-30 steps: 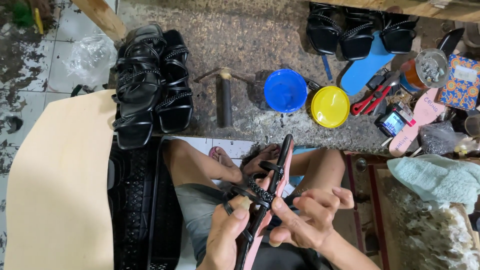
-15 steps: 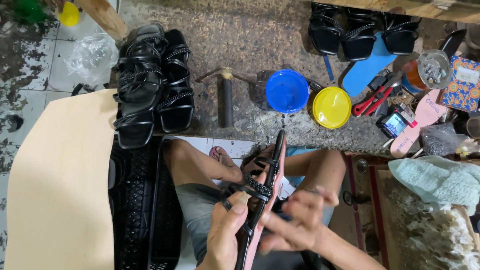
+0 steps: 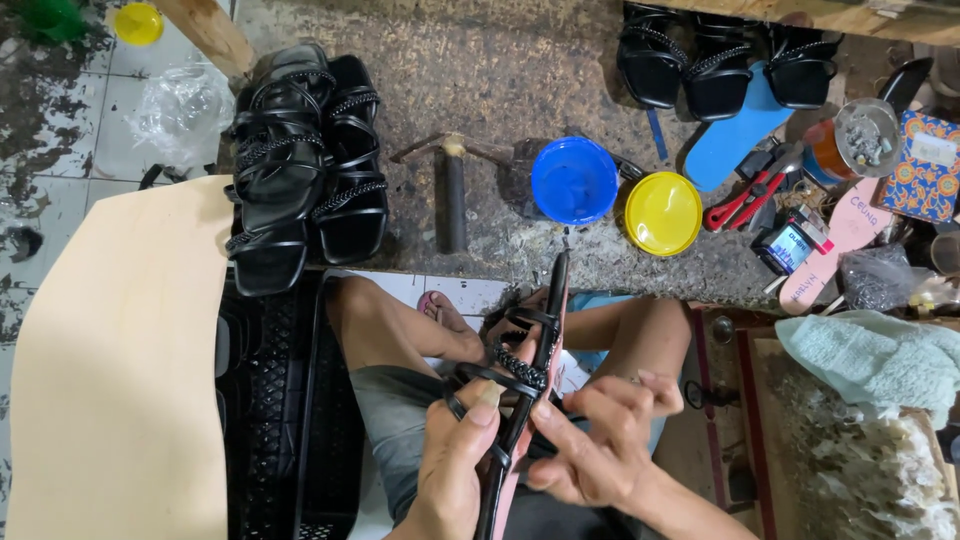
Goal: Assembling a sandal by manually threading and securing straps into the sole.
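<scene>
Left hand (image 3: pixel 462 455) rose from 6 o'clock, fingers curled shut, thumb pressed up toward 12. Right hand (image 3: pixel 598 448) entered from 4 o'clock, forearm angled low, fingers (image 3: pixel 560 425) pinched closed toward 9, just beside the left. Both hands sat over bare knees.

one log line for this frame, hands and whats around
left hand: grips black strappy sandal | right hand: pinches its straps | sandal: on edge over lap | bench: hammer, blue lid, yellow lid
</scene>
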